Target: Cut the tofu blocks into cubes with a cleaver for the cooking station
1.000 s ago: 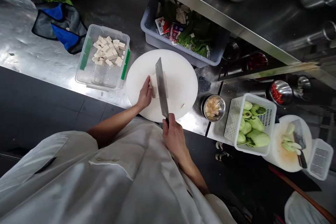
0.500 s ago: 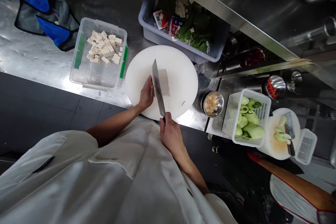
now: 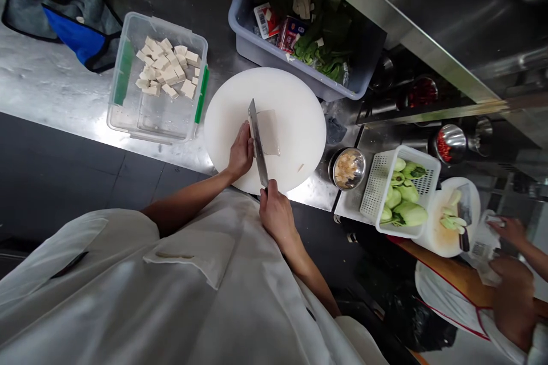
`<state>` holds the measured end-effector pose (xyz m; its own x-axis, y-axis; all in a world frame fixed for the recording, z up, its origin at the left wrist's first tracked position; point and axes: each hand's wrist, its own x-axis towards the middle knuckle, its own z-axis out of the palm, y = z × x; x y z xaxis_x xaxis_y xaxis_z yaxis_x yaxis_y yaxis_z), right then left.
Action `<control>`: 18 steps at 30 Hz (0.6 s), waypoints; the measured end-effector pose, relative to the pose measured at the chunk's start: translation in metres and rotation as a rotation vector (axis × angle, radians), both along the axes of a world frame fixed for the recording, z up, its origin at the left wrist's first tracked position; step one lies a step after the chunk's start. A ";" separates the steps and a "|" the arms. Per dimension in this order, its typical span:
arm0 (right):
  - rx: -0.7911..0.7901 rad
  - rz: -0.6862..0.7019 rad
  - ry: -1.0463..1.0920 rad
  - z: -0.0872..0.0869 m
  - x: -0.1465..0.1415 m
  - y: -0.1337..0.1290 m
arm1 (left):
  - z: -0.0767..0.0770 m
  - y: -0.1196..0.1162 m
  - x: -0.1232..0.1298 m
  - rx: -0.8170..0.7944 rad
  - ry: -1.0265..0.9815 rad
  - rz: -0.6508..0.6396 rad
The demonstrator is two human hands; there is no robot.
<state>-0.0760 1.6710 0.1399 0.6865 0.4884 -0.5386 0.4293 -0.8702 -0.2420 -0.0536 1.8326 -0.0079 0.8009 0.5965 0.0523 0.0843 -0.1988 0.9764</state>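
My right hand (image 3: 277, 211) is wrapped round the handle of a cleaver (image 3: 259, 151). The blade runs along the left part of a pale tofu slab (image 3: 269, 132), which lies on a round white cutting board (image 3: 302, 108). Just left of the blade, my left hand (image 3: 241, 154) has its fingers curled together against the tofu's near-left side; the blade partly hides the fingertips. A small tofu scrap (image 3: 301, 167) lies at the board's lower right. Left of the board stands a clear plastic container (image 3: 124, 125) with tofu cubes (image 3: 169, 68) inside.
Behind the board sits a grey-blue bin (image 3: 278, 57) of greens and packaging. To the right are a metal bowl (image 3: 347, 169) of pale pieces and a white basket (image 3: 372, 182) of green vegetables. A co-worker's hand (image 3: 509, 231) handles clear plastic. A steel shelf (image 3: 411, 23) overhangs the right.
The cleaver and both hands stay nearly in place at the tofu. The view has shifted slightly. At the right, a co-worker's hands have come into view with clear plastic.
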 end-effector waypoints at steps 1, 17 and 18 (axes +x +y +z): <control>-0.010 0.001 0.002 -0.002 0.000 0.001 | 0.000 0.000 0.000 0.000 0.003 0.000; 0.015 0.025 0.058 -0.005 -0.003 0.008 | 0.014 -0.017 0.003 -0.053 -0.056 0.113; 0.028 0.030 0.057 0.001 -0.006 0.010 | 0.021 -0.017 0.003 -0.048 -0.071 0.133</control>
<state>-0.0816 1.6810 0.1411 0.6404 0.5233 -0.5622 0.4397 -0.8500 -0.2902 -0.0502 1.8153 0.0131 0.7097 0.7005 0.0746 0.0374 -0.1432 0.9890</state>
